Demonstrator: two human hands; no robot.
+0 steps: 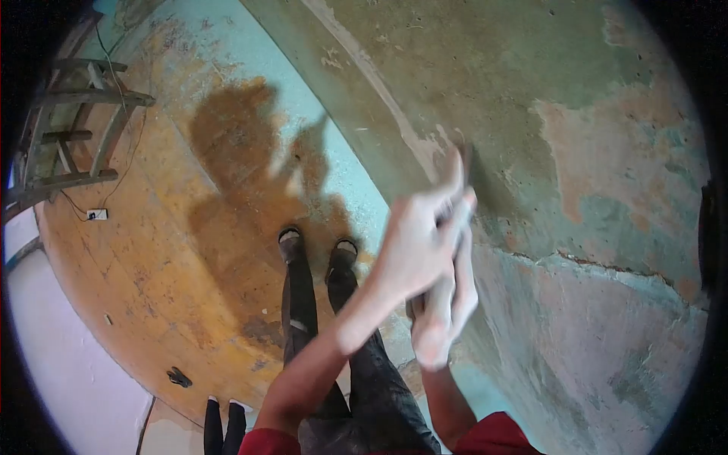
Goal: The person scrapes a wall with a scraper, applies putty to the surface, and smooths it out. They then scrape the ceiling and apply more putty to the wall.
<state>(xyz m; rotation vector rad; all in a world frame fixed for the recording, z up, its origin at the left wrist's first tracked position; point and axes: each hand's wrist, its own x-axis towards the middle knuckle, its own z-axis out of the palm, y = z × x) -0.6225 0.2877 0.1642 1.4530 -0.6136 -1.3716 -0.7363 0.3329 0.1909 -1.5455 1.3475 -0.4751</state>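
Note:
In front of the wall, my left hand [421,235] lies against my right hand [451,303], palm side to palm side. Motion blurs both. The left index finger points up and the other left fingers reach over the right hand. The right hand's fingers stretch upward, partly hidden behind the left. No object shows clearly in either hand. A thin dark streak at the left fingertips is too blurred to identify. The patchy green plaster wall [500,83] is behind them, with a pale smeared line running down towards the hands.
A wooden ladder-like frame [72,136] stands at the upper left, beside a cable and a white power strip [97,214]. A small dark object [179,377] lies on the stained floor [136,296]. Another person's legs [224,428] show at the bottom left. A ragged crack crosses the wall.

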